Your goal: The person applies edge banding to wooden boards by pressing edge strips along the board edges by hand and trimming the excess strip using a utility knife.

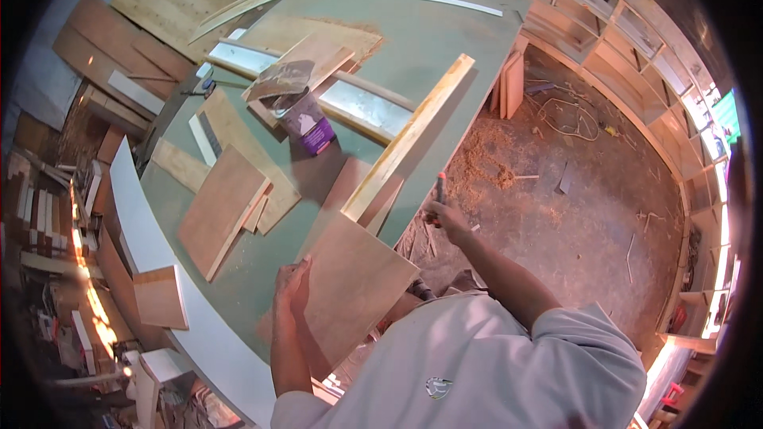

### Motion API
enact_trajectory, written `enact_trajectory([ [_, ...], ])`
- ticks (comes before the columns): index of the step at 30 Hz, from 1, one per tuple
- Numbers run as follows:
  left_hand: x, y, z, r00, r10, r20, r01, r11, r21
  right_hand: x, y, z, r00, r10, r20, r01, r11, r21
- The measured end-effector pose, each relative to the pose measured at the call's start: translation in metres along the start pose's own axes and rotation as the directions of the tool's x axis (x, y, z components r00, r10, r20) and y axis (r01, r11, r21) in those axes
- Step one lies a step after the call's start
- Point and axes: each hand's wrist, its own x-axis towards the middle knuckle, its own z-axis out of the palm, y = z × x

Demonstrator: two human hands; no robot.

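My left hand is closed on the left edge of a brown plywood panel at the near edge of the green-topped table. My right hand, off the table's right side, grips a tool with a red and black handle; its working end is hidden, so I cannot tell its kind. A long pale wooden strip runs from the panel's far edge toward the far right. Beyond it stands a container with a purple label, a board piece resting over its top.
Stacked plywood pieces lie left on the table, and a long white strip lines its left side. At the back lies a thin white strip. Sawdust and a loose cord cover the floor at right, beside wooden shelf frames.
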Motion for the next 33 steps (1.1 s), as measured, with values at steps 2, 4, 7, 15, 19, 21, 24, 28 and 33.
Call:
enact_trajectory([
  [2,0.001,0.005,-0.001,0.999,-0.04,0.027,0.037,0.995,0.094,-0.015,-0.002,-0.019,0.999,0.013,0.033,-0.01,0.997,-0.076],
  [4,-0.006,0.032,0.005,0.997,-0.075,-0.007,0.075,0.992,0.104,-0.023,0.005,-0.036,0.999,0.009,-0.03,-0.012,0.994,-0.104],
  [7,-0.029,0.068,0.016,0.985,-0.107,-0.138,0.125,0.983,0.132,-0.031,0.012,-0.038,0.999,0.012,-0.035,-0.018,0.986,-0.167],
  [15,-0.03,0.054,0.035,0.881,-0.03,-0.472,0.127,0.976,0.175,0.038,-0.013,0.021,0.967,-0.15,0.208,0.191,0.962,-0.193],
  [19,-0.024,0.037,0.038,0.86,0.041,-0.508,0.092,0.968,0.235,0.046,-0.019,0.037,0.966,-0.052,0.252,0.077,0.993,-0.092],
  [21,-0.027,0.043,0.05,0.832,0.11,-0.544,0.04,0.966,0.256,0.045,-0.014,0.032,0.965,-0.042,0.259,0.089,0.981,-0.173],
  [24,-0.033,0.049,0.062,0.727,0.113,-0.677,-0.024,0.99,0.139,0.036,-0.011,0.027,0.964,-0.064,0.259,0.123,0.968,-0.217],
  [28,-0.032,0.049,0.064,0.771,0.086,-0.63,0.047,0.98,0.191,0.035,-0.012,0.021,0.965,-0.079,0.25,0.138,0.964,-0.227],
  [33,-0.035,0.055,0.064,0.799,0.067,-0.597,0.085,0.971,0.223,0.035,-0.012,0.019,0.971,-0.103,0.217,0.163,0.944,-0.285],
])
